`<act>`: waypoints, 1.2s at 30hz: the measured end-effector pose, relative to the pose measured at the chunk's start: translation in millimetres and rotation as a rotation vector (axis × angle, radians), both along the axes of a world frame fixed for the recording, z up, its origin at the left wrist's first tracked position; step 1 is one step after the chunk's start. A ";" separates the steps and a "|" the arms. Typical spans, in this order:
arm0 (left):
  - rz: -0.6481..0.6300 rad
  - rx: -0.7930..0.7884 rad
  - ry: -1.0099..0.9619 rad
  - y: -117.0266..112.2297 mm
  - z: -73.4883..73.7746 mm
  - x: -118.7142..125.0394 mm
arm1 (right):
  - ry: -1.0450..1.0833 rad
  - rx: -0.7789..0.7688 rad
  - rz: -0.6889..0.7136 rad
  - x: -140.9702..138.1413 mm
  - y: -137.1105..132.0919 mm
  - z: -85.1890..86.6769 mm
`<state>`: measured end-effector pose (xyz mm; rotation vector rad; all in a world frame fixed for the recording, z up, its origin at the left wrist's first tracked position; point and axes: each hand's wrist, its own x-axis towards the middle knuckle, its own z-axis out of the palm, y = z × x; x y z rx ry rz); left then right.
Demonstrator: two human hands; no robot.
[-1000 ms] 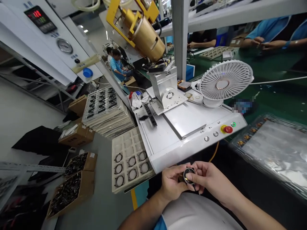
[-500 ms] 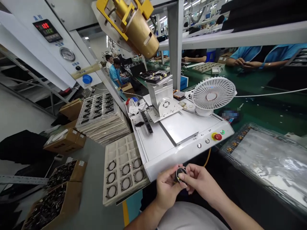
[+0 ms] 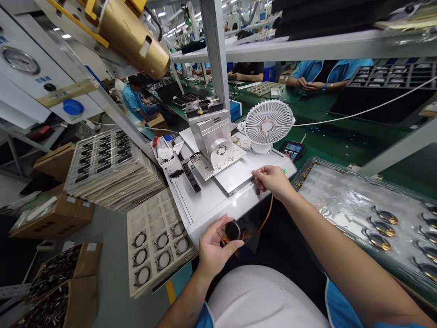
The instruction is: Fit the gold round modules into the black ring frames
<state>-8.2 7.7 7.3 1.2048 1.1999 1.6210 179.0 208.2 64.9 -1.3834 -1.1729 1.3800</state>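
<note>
My left hand (image 3: 215, 248) holds a round, dark-faced watch part (image 3: 232, 230) by its edge between thumb and fingers, in front of the white machine's lower edge. Orange-brown strips show just behind that part. My right hand (image 3: 273, 181) is over the machine's front edge beside the green-lit button (image 3: 284, 171). Its thumb and index finger are pinched together; whatever they hold, if anything, is too small to make out. Left of my left hand lies a pale compartment tray (image 3: 134, 214), with several round watch cases (image 3: 163, 260) in its nearer compartments.
A metal fixture (image 3: 218, 148) stands on the machine top, with a white fan (image 3: 269, 123) to its right. A brass-coloured cylinder (image 3: 136, 38) hangs above. At right, a clear plastic tray (image 3: 327, 182) carries several dark round parts with cables. Stacked trays (image 3: 112, 182) stand at left.
My hands have come apart. The right has moved up and away over the machine's front; the left keeps the round watch part. The view has turned to the right.
</note>
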 end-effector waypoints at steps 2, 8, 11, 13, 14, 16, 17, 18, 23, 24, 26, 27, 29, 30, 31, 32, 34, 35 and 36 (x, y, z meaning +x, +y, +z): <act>0.041 0.029 0.094 -1.4 2.2 0.8 | 0.009 0.033 -0.013 -4.5 -7.1 3.3; 0.134 0.087 0.357 -3.3 8.4 1.6 | 0.080 0.140 0.331 -6.3 -86.1 11.0; 0.130 0.102 0.428 -1.0 10.7 3.0 | 0.089 0.123 0.467 -13.3 -122.2 6.9; 0.121 0.116 0.454 0.2 12.2 3.8 | 0.071 0.132 0.485 -18.5 -133.5 2.1; 0.122 0.122 0.462 0.5 12.8 4.1 | 0.061 0.135 0.484 -20.5 -135.7 0.1; 0.132 0.128 0.477 0.5 13.8 4.4 | 0.047 0.140 0.480 -23.0 -136.1 -2.1; 0.137 0.123 0.483 0.2 14.0 4.4 | 0.038 0.139 0.478 -23.7 -135.5 -2.1; 0.141 0.114 0.486 -0.3 14.1 4.3 | 0.028 0.139 0.477 -24.0 -135.0 -1.5; 0.148 0.077 0.490 -3.3 12.9 3.7 | -0.025 0.157 0.468 -25.6 -137.0 3.2; 0.149 0.079 0.493 -3.7 12.8 3.6 | -0.037 0.165 0.466 -26.0 -137.7 3.7; 0.151 0.092 0.497 -4.0 12.9 3.4 | -0.058 0.181 0.464 -26.8 -138.4 4.3; 0.153 0.102 0.500 -4.1 13.2 3.4 | -0.066 0.191 0.465 -27.0 -138.3 4.4; 0.165 0.110 0.513 -4.0 13.7 3.3 | -0.086 0.219 0.473 -27.0 -137.4 4.1; 0.171 0.106 0.521 -3.9 13.7 3.4 | -0.101 0.233 0.476 -26.8 -136.8 3.7; 0.175 0.102 0.526 -3.9 13.3 3.7 | -0.119 0.242 0.474 -26.6 -136.2 3.1; 0.177 0.098 0.526 -4.0 12.2 4.3 | -0.136 0.245 0.463 -26.2 -135.6 2.2; 0.181 0.102 0.499 -3.9 7.7 6.9 | -0.136 0.214 0.435 -25.0 -134.5 -1.2; 0.176 0.111 0.474 -3.7 4.3 8.9 | -0.101 0.166 0.441 -23.7 -133.6 -3.9; 0.161 0.121 0.448 -3.3 0.2 11.3 | -0.043 0.096 0.467 -21.3 -132.2 -7.4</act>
